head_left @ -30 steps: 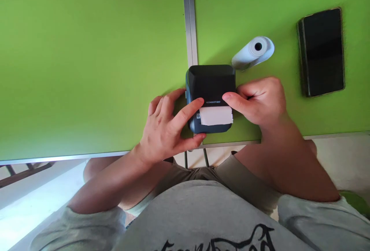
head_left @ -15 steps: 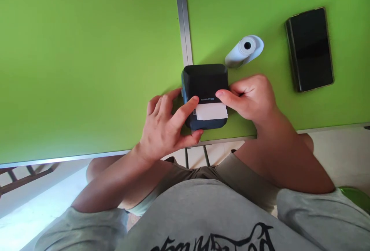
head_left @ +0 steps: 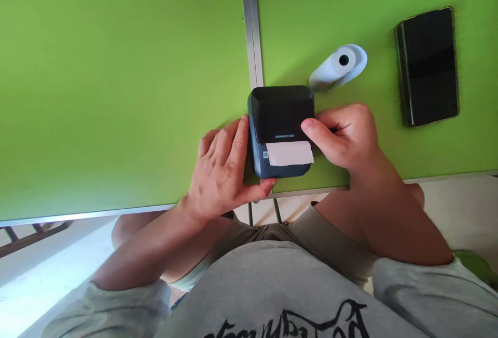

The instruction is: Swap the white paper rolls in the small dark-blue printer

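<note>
A small black and dark-blue label printer [head_left: 282, 112] stands near the table's front edge, with a strip of white paper [head_left: 291, 153] sticking out of its front slot. Around its left side curls my left hand [head_left: 220, 169], fingers along the side and thumb at the front edge. My right hand [head_left: 346, 135] grips the right side, its thumb on the black lid and the other fingers bent, partly hidden. The lid looks closed.
Behind the printer, to the right, a white paper roll [head_left: 330, 70] stands on end with its tail loose. Farther right lies a dark phone in a case [head_left: 430, 68]. A metal seam [head_left: 252, 26] divides the green table [head_left: 128, 78].
My left index finger has come off the printer's lid and now lies along its left side. The printer, roll and phone all appear slightly farther right in view.
</note>
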### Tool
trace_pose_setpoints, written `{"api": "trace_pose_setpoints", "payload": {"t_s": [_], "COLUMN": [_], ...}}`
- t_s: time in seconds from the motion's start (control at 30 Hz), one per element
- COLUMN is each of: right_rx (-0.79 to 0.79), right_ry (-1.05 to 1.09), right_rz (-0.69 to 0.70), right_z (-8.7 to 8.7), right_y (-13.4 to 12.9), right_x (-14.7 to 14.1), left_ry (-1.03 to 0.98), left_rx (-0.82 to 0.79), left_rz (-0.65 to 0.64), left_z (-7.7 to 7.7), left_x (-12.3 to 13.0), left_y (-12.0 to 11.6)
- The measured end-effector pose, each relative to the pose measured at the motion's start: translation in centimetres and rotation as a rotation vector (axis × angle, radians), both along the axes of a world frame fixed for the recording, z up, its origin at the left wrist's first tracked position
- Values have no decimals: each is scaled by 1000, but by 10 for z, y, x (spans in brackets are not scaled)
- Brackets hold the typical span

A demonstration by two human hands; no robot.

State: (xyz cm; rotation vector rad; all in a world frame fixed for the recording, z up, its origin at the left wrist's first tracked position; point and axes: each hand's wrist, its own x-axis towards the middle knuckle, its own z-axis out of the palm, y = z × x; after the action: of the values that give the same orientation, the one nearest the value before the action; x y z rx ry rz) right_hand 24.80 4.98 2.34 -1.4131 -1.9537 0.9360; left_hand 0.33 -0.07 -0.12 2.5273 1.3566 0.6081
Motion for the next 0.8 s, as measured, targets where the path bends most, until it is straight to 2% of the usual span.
{"api": "trace_pose_setpoints", "payload": {"t_s": [0.27, 0.57, 0.8], "right_rx": [49, 6, -27], "right_ry": [5, 5, -23], "right_rz": [19, -15, -31], "right_z": [1, 6, 7], "right_y": [-1, -2, -2], "right_x": [0, -3, -2], "left_ry": [11, -29, -41], "left_rx": [-39, -95, -67], "left_rz": [-1, 4, -9], "left_z": [3, 3, 2], "left_x": [-1, -2, -3], "left_y": [0, 0, -1]}}
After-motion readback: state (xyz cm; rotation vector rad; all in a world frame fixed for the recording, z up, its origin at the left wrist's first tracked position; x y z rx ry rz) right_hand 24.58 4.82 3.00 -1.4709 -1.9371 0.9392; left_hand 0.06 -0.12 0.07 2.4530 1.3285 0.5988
